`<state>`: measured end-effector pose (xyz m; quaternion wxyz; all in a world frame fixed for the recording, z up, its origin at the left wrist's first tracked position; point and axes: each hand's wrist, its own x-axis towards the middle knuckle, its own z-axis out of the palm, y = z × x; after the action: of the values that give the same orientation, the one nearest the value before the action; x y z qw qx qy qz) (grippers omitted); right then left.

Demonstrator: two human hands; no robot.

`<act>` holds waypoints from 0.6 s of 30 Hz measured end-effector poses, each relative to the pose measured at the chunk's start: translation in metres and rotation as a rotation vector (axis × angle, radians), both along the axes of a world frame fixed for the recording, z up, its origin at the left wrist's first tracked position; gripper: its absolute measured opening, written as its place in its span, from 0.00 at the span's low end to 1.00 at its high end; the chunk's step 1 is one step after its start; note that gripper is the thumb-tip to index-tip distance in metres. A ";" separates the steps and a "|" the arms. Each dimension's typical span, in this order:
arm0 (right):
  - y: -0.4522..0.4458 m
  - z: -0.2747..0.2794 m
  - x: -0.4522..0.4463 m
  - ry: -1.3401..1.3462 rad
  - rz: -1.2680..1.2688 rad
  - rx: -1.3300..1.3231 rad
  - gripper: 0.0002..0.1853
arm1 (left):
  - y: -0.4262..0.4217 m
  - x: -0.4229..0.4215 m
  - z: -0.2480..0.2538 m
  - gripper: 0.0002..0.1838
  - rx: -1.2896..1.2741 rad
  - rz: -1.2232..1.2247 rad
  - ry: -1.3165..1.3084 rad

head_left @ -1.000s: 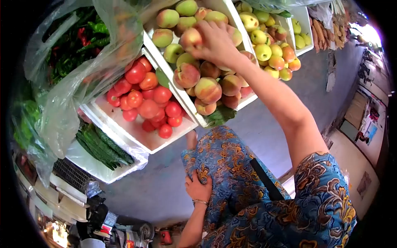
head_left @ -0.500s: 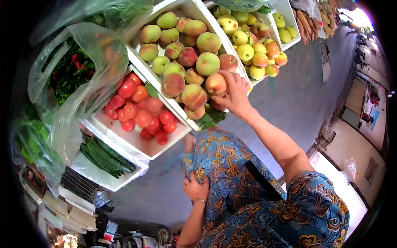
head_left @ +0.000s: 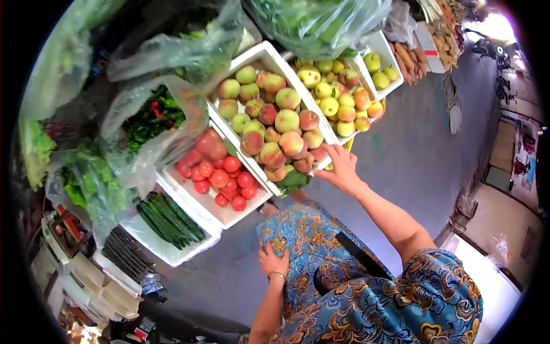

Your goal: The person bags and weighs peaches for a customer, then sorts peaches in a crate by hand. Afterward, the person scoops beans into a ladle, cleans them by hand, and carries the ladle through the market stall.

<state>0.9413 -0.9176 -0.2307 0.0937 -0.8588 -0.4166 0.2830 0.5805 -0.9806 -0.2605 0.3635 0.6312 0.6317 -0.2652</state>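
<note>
Right hand [head_left: 342, 174] and greenery [head_left: 294, 180] partly hide peach box [head_left: 262, 56].

Round peaches [head_left: 287, 120], green to yellow with red blushes, some mostly red, lie loosely heaped in an open white box [head_left: 268, 57], bare wall showing at its far end.

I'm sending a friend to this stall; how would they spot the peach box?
Find the white tomato box left of centre. The peach box is up-right of it, near the right hand. Its peaches are mostly green blushed red, unlike the red tomatoes and yellower fruit on either side.
</note>
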 end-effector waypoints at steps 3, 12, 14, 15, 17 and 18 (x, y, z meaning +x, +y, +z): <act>-0.036 0.040 0.027 -0.038 -0.037 -0.071 0.26 | -0.005 -0.001 0.024 0.40 0.090 0.024 -0.051; -0.075 0.099 0.081 -0.194 -0.115 0.090 0.13 | -0.049 -0.149 -0.039 0.17 0.037 0.722 -0.920; -0.069 0.129 0.079 -0.231 -0.103 0.240 0.19 | -0.014 -0.111 -0.024 0.17 -0.091 0.707 -0.677; -0.068 0.141 0.081 -0.189 -0.136 0.252 0.23 | 0.000 -0.084 -0.013 0.17 -0.115 0.707 -0.673; -0.068 0.165 0.093 -0.086 -0.213 0.200 0.25 | 0.015 -0.046 0.008 0.17 -0.131 0.701 -0.673; -0.072 0.185 0.097 0.030 -0.240 0.159 0.24 | 0.019 -0.034 0.017 0.17 -0.136 0.696 -0.678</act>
<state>1.0381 -0.9898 -0.0454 0.2009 -0.8880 -0.3306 0.2487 0.5465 -0.9612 -0.2432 0.6562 0.4085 0.6323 0.0519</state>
